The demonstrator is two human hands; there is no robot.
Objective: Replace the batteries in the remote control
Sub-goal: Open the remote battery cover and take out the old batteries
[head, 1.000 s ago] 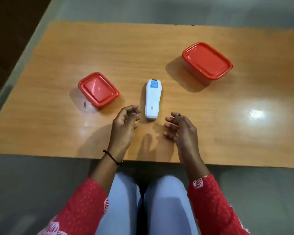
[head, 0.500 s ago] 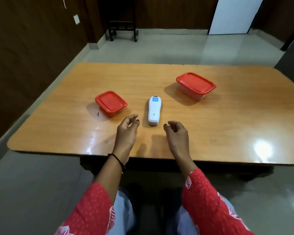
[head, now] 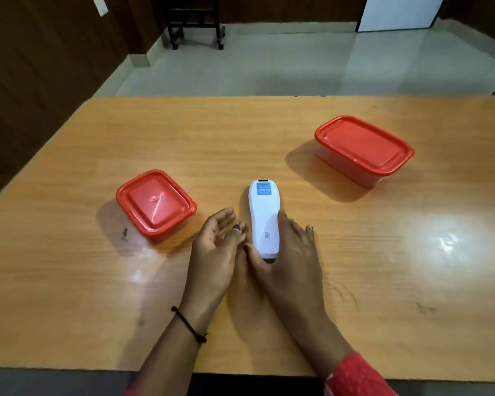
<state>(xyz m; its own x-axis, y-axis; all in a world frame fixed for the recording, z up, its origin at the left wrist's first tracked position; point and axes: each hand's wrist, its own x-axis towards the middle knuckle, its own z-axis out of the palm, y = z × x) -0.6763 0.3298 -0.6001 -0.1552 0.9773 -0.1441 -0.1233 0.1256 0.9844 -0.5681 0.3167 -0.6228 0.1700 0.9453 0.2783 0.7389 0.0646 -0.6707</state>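
Observation:
A white remote control [head: 263, 215] lies face down on the wooden table [head: 269, 138], its blue label at the far end. My right hand [head: 289, 252] closes around its near end, thumb at the left side and fingers along the right edge. My left hand [head: 216, 247] rests just left of the remote, fingers apart, holding nothing. No batteries are in sight.
A small box with a red lid [head: 155, 204] sits left of the remote, a small dark scrap [head: 124, 234] beside it. A larger red-lidded box [head: 363, 148] stands at the back right. Beyond the table are a tiled floor and a black wheeled stand [head: 195, 21].
Both hands moved forward to the remote; my right hand has taken hold of its near end. The camera view shifted and came closer.

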